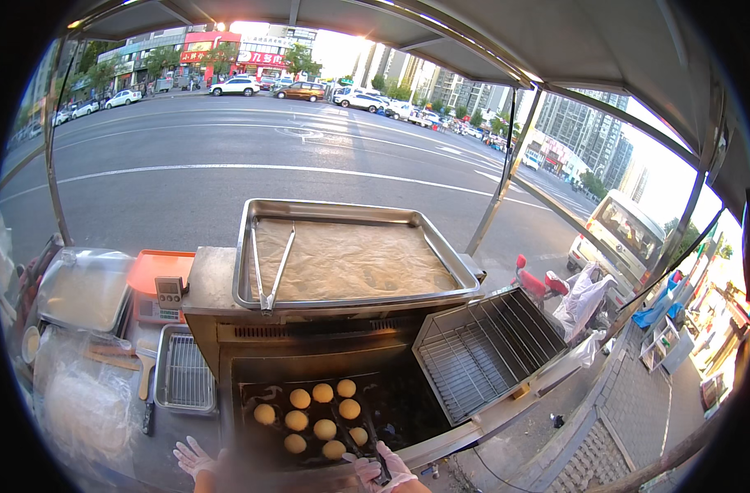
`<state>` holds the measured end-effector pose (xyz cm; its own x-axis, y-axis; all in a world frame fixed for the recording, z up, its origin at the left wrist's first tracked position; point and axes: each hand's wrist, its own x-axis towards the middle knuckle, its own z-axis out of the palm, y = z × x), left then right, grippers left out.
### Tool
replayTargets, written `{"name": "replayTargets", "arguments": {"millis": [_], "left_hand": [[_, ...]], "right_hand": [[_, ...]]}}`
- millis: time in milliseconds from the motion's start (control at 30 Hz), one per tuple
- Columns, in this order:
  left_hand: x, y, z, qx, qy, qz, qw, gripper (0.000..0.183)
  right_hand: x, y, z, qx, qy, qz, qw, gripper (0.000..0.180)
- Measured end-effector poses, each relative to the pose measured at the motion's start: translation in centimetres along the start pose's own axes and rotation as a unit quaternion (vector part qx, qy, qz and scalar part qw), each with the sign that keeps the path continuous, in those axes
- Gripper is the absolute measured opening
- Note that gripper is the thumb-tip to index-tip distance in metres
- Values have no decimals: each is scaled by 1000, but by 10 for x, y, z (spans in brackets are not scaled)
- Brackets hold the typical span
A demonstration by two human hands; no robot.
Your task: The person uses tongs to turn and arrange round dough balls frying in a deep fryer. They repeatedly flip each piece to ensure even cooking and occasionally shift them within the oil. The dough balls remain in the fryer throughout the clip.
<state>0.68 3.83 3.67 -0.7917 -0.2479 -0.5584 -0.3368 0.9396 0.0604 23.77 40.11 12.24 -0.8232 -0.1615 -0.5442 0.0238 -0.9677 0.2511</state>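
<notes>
My right hand [384, 471], in a clear disposable glove, grips a pair of dark tongs [375, 431] at the fryer's near side. The tongs reach over the dark oil [390, 394], their two arms on either side of a golden ball [350, 408]. Whether they touch it I cannot tell. Several more round golden balls [297, 421] float to the left in the deep fryer [227, 382]. My left hand [193, 459], gloved too, is empty with fingers spread, over the steel counter [184, 428] left of the fryer.
Behind the oil stands a paper-lined steel tray [350, 252] with metal tongs [279, 271] on it. A wire basket [486, 351] rests tilted at the fryer's right. Leftward are a rack tray [186, 370], timer [170, 291], orange-topped scale [159, 271], scraper [146, 373] and plastic-wrapped dough [85, 407].
</notes>
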Motion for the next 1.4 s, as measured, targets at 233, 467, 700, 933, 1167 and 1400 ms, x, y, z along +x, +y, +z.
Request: {"name": "replayTargets", "arguments": {"millis": [233, 467, 700, 933, 1167, 1400], "left_hand": [[-7, 2, -4, -4, 0, 3, 1000, 130], [-16, 6, -11, -6, -8, 2, 1000, 129], [-18, 6, -16, -6, -14, 11, 1000, 127], [-21, 8, -18, 10, -11, 15, 1000, 122], [-15, 11, -14, 44, -11, 5, 999, 119], [-12, 13, -12, 65, -21, -5, 998, 118]], "right_hand": [[1, -1, -4, -44, 20, -11, 999, 77], [-3, 0, -3, -19, 29, 20, 999, 72], [-25, 5, 12, 4, 8, 71, 997, 62], [-36, -26, -3, -479, 260, -181, 819, 57], [-99, -97, 27, -871, 448, -79, 184, 86], [-89, -107, 30, -927, 357, 49, 101, 90]]}}
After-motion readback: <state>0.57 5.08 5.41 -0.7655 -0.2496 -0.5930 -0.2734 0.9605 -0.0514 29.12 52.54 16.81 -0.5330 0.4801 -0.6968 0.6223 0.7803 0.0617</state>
